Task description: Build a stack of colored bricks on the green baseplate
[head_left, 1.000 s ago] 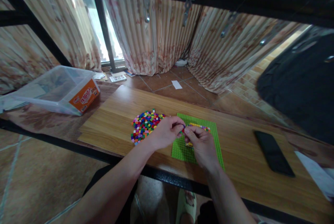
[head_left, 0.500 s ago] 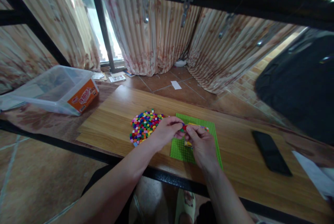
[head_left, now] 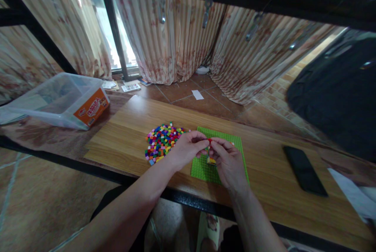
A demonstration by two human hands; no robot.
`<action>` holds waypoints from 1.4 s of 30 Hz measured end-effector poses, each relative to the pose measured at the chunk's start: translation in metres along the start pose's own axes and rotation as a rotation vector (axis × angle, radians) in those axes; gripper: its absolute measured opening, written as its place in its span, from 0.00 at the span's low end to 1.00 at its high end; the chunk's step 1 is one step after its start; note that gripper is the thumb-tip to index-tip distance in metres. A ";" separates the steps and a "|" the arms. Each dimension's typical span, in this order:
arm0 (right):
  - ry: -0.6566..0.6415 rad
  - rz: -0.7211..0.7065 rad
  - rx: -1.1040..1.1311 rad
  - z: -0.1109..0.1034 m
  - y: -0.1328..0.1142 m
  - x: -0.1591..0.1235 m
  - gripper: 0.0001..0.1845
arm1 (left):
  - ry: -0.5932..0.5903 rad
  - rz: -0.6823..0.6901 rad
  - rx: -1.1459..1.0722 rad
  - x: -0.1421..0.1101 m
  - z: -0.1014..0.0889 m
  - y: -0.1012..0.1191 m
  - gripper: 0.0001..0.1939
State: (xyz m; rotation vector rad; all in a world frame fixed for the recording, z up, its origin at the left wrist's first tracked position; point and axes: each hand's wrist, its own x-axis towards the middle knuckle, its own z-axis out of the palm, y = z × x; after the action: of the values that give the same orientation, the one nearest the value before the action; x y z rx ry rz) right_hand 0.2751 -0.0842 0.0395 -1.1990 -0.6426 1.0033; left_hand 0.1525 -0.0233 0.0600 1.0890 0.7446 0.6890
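One red block (head_left: 209,141), likely light, stiff and best gripped by opposite sides, is pinched between fingertips of left hand (head_left: 188,149) and right hand (head_left: 233,165) near the far left corner of the board (head_left: 204,170).

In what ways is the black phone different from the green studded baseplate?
The phone is black and looks smooth; the baseplate is bright green and studded. The phone is long and narrow, while the baseplate is broader. Nothing rests on the phone, whereas the baseplate carries small coloured pieces, partly hidden by the hands. Both lie flat on the wooden board.
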 end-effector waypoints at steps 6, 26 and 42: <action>-0.007 -0.135 -0.338 -0.003 -0.002 -0.002 0.12 | 0.036 0.006 0.036 0.001 -0.001 -0.001 0.03; 0.069 -0.234 -0.721 -0.094 -0.018 0.025 0.12 | 0.114 -0.043 0.033 0.004 -0.002 0.000 0.03; 0.074 -0.050 -0.346 -0.080 -0.001 0.037 0.09 | 0.110 -0.026 0.085 0.003 -0.004 0.000 0.05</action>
State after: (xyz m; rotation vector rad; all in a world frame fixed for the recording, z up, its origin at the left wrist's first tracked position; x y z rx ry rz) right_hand 0.3596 -0.0876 0.0156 -1.5076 -0.8053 0.8214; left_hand 0.1510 -0.0186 0.0588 1.1233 0.8884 0.7044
